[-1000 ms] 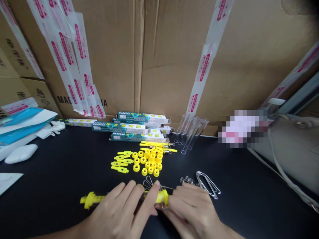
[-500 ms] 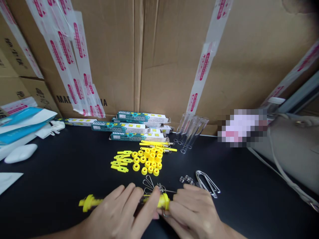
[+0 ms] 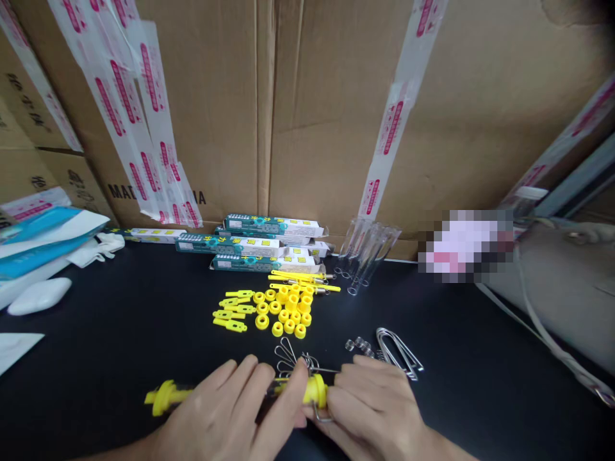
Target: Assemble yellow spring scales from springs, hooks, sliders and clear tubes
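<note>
A yellow plastic rod [image 3: 314, 390] is held level, long axis left to right, near the surface's [image 3: 120, 333] front edge. The closed left hand [image 3: 225, 410] grips its middle, the closed right hand [image 3: 369, 410] its right end. Farther back lie about five teal-and-white boxes [image 3: 245, 245], about four clear glass tubes [image 3: 368, 259], one large bent wire clip [image 3: 398, 353], five flat yellow pieces [image 3: 230, 314], about twenty yellow rings [image 3: 283, 310], and a few small springs [image 3: 358, 346].
</note>
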`<state>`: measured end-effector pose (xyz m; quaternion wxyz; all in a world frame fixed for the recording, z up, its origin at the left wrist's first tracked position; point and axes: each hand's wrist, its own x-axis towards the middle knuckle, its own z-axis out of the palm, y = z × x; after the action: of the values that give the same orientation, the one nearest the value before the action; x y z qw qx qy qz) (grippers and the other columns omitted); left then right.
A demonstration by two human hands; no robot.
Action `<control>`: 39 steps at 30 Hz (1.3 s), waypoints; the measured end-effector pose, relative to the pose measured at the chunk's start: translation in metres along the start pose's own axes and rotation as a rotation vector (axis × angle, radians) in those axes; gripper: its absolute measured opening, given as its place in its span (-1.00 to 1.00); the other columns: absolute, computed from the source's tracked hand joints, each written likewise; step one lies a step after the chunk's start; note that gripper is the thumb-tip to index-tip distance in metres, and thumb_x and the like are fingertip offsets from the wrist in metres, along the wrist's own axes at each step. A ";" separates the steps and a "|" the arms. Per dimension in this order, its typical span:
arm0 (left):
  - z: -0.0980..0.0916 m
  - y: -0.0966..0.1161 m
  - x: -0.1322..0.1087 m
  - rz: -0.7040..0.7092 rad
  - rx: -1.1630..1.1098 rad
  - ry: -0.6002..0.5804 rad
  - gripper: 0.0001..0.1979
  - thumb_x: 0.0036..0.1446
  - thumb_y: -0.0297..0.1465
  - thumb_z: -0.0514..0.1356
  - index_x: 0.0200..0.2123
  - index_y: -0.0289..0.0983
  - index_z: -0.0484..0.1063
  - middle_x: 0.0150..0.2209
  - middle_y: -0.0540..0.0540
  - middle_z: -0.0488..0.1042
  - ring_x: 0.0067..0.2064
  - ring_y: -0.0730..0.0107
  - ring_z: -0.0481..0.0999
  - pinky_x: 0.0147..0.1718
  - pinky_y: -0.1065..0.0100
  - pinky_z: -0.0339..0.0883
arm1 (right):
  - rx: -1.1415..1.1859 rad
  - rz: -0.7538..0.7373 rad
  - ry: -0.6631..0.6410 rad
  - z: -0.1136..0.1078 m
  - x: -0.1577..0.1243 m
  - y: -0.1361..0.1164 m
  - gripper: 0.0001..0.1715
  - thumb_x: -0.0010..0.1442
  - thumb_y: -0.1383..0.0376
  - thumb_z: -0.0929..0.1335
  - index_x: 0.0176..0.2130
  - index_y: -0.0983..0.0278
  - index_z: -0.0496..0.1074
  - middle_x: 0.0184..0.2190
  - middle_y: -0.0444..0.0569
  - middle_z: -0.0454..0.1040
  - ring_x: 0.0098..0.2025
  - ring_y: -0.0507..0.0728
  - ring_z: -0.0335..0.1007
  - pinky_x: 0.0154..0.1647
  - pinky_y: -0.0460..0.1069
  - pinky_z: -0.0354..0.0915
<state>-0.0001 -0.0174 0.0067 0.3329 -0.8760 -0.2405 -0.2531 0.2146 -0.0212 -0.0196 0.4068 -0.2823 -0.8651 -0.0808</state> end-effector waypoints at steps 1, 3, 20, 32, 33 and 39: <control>0.000 0.000 0.000 0.000 -0.005 -0.008 -0.69 0.47 -0.44 -0.09 0.04 -0.35 0.42 -0.47 0.02 0.53 -0.46 0.39 0.54 -0.41 0.30 0.30 | -0.001 -0.003 0.002 0.000 0.000 0.000 -0.47 0.40 0.36 0.25 -0.61 0.26 0.22 -0.71 -0.22 0.21 -0.65 -0.01 -0.04 -0.56 -0.01 -0.12; 0.001 -0.001 0.001 0.001 -0.004 -0.010 -0.69 0.47 -0.44 -0.09 0.03 -0.35 0.42 -0.47 0.02 0.54 -0.46 0.39 0.56 -0.42 0.30 0.31 | -0.006 -0.002 0.002 -0.001 0.000 0.000 -0.46 0.41 0.35 0.25 -0.62 0.26 0.22 -0.71 -0.22 0.20 -0.65 -0.01 -0.04 -0.56 -0.02 -0.13; 0.027 -0.024 -0.012 -0.139 0.121 -0.182 -0.54 0.48 -0.48 -0.22 -0.09 -0.37 0.49 -0.51 -0.02 0.45 -0.54 0.36 0.52 -0.54 0.30 0.25 | -0.046 0.097 0.168 -0.024 0.004 0.004 -0.40 0.25 0.47 0.42 -0.62 0.21 0.03 -0.68 -0.29 -0.01 -0.60 -0.03 -0.17 -0.57 -0.01 -0.12; 0.026 -0.023 -0.008 -0.099 0.127 -0.154 -0.57 0.47 -0.50 -0.19 -0.10 -0.39 0.48 -0.50 -0.03 0.47 -0.52 0.37 0.51 -0.51 0.28 0.19 | -0.198 0.342 -0.031 -0.072 0.019 0.066 -0.61 0.36 0.01 0.28 -0.38 0.20 0.24 -0.47 -0.14 0.28 -0.42 0.08 0.23 -0.40 -0.05 0.18; 0.026 -0.023 -0.008 -0.100 0.124 -0.152 -0.58 0.47 -0.50 -0.19 -0.10 -0.39 0.48 -0.50 -0.03 0.46 -0.52 0.37 0.51 -0.51 0.28 0.19 | -0.153 0.342 -0.115 -0.079 0.019 0.073 -0.64 0.44 0.10 0.19 -0.35 0.21 0.30 -0.41 -0.09 0.34 -0.34 0.11 0.28 -0.30 -0.01 0.22; 0.026 -0.022 -0.009 -0.098 0.113 -0.145 -0.59 0.47 -0.50 -0.19 -0.10 -0.40 0.47 -0.50 -0.02 0.46 -0.52 0.36 0.51 -0.52 0.27 0.20 | 0.097 0.518 -0.493 -0.103 0.008 0.103 -0.57 0.43 0.14 0.20 -0.41 0.22 0.41 -0.35 -0.05 0.43 -0.28 0.13 0.37 -0.19 0.04 0.27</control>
<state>-0.0126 0.0132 -0.0053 0.3509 -0.8590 -0.3204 -0.1908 0.3356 0.0292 0.0447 0.2060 -0.4835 -0.8397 0.1366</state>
